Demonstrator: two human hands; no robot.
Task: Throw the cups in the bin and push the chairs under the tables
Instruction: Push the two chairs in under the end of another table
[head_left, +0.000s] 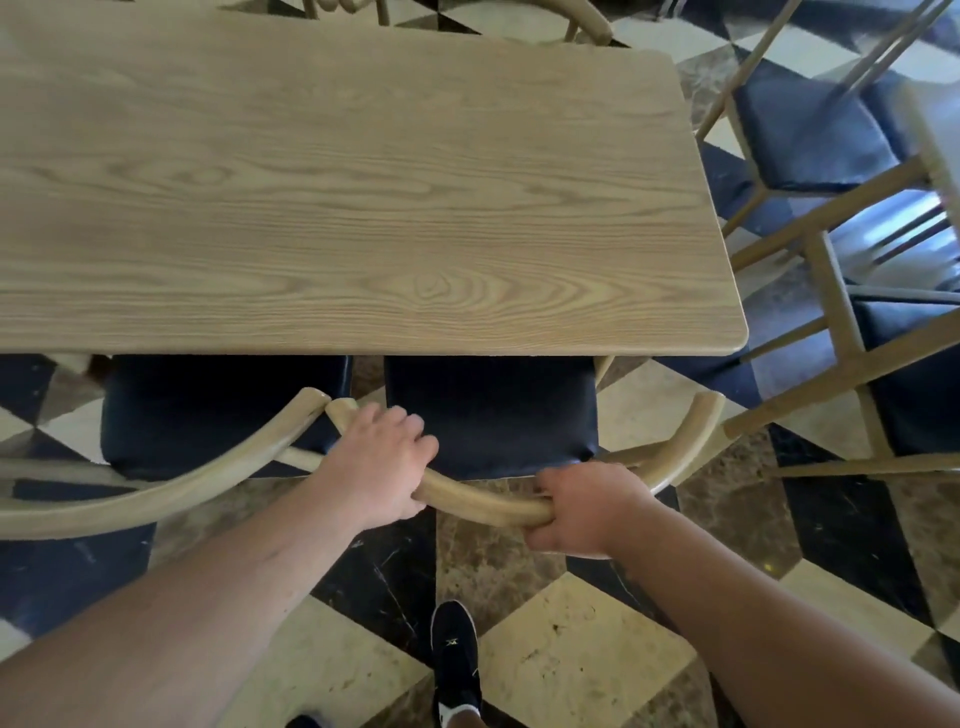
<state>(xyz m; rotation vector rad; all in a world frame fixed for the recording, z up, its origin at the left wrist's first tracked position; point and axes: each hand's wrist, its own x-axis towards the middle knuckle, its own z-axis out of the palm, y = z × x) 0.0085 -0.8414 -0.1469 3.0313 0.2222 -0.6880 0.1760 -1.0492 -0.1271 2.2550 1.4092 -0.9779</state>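
I had both hands on the curved back rail (483, 501) of the chair (491, 415) — left hand (382, 470) wrapped over the rail near its left end, right hand (582, 512) closed around it lower down, each grip tight on the wood. Held like that, wide apart, the chair would slide straight and not twist. Its dark seat was partly under the surface (337, 197) already. A second chair (223, 415) stood just beside it on the left, arm tips nearly touching — that could snag. More chairs (810, 130) stood off to the right, not pushed in. I saw no cups and no bin.
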